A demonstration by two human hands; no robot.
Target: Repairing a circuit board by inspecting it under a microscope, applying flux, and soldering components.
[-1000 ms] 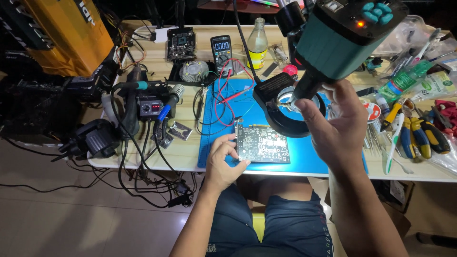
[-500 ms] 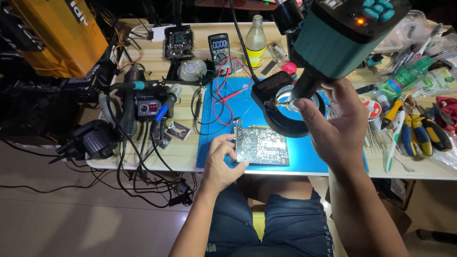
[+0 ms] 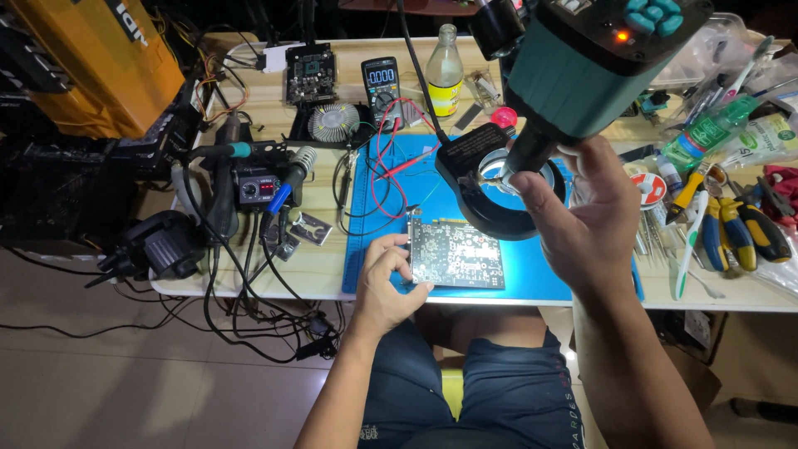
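Two hands in frame, both mine. Left hand (image 3: 389,278) sits lower centre, fingers curled on the left short edge of the circuit board (image 3: 455,263), thumb at its lower left corner; grip pinching the board edge. Board lies flat on the blue mat (image 3: 532,278) near the front edge of the table (image 3: 249,278), long axis running left to right across the frame.

Right hand (image 3: 586,220) is centre right, raised above the mat, fingers wrapped round the dark barrel under the teal microscope head (image 3: 594,62); grip closed on that barrel, thumb tip at the ring light (image 3: 490,199).

Key relation: board sits just below and left of the ring light in the frame, its top edge tucked close under the ring's lower rim; cannot tell if they touch. Left hand is the nearer one to the board, already on it. Right hand is up and right of the board, apart from it.

Upper centre: multimeter (image 3: 382,81), glass bottle (image 3: 445,71). Left of mat: soldering station (image 3: 253,185). Far right: pliers (image 3: 744,233).
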